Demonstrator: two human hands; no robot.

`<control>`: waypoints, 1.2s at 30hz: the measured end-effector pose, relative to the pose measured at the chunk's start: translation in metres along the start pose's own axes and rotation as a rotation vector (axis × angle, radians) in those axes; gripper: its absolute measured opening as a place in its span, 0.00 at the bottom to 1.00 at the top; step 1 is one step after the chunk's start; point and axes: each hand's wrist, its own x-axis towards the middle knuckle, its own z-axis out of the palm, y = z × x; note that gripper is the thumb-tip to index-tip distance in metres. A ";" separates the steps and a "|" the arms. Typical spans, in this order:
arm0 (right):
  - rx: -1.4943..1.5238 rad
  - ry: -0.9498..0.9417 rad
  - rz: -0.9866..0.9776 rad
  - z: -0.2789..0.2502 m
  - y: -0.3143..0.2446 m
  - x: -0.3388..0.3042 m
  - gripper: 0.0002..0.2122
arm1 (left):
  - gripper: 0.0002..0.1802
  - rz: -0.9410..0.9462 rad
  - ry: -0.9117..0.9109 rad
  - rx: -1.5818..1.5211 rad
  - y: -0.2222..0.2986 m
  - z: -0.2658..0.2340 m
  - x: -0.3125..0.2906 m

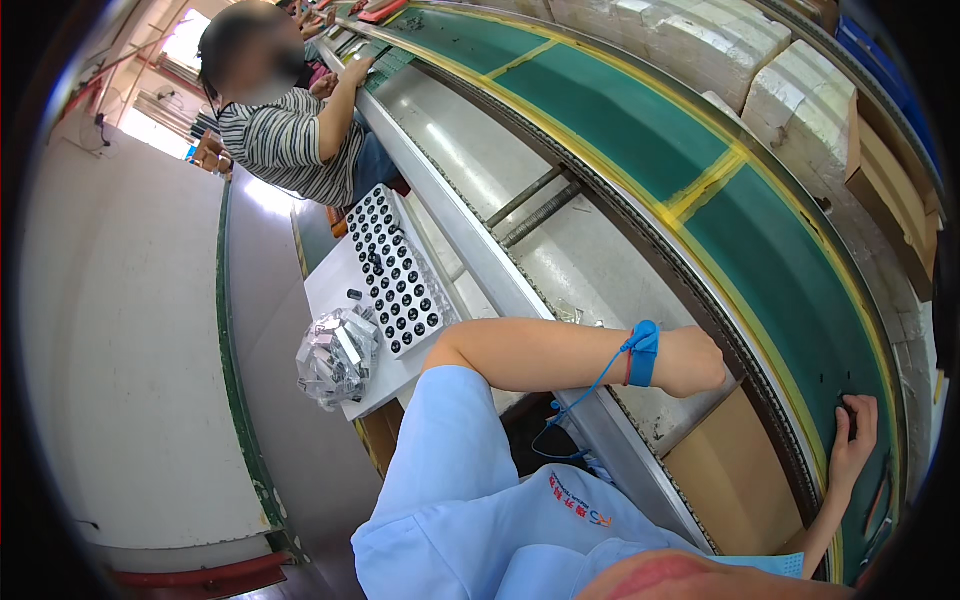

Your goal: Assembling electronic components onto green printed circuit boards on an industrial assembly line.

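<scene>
Green conveyor belt (790, 270) curves from the far top of the view to the lower right, its two long edges lined with yellow tape and yellow bands crossing it. On its near stretch, between those edges, the right hand (853, 445) reaches down with bent fingers touching or just above the surface; a small dark spot shows at the fingertips, and I cannot tell whether this grip is clamped on anything.

Beside the belt's inner edge, the left hand (692, 362) hangs over the channel between belt and metal rail (500, 275). Its fingers are curled together into a fist; whether something is inside I cannot tell. A blue wrist strap (643, 360) with a blue cord (578, 402) circles that wrist. Below it, a cardboard sheet (745, 465) lies in the channel.

Across the rail stands a white table (330, 280). A white tray (401, 346) with rows of round black parts lies along its rail-side edge, and a bulging clear plastic bag (335, 362) sits by its near left edge.

White foam blocks (790, 90) and an open cardboard box (890, 190) line the belt's outer edge. Farther up, a co-worker (290, 140) in a striped shirt sits reaching toward the line.
</scene>
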 end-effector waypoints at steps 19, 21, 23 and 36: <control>-0.047 0.013 -0.032 0.000 0.001 0.002 0.04 | 0.08 -0.019 -0.050 0.009 -0.001 0.002 0.002; -0.043 0.014 -0.028 0.000 -0.001 0.002 0.04 | 0.08 -0.011 -0.048 0.003 -0.002 0.002 0.002; -0.033 0.017 -0.028 0.001 -0.001 0.001 0.03 | 0.08 -0.009 -0.047 0.002 -0.001 0.002 0.001; 0.006 0.015 0.021 0.001 0.002 0.003 0.02 | 0.08 -0.026 -0.075 0.017 -0.001 0.000 0.003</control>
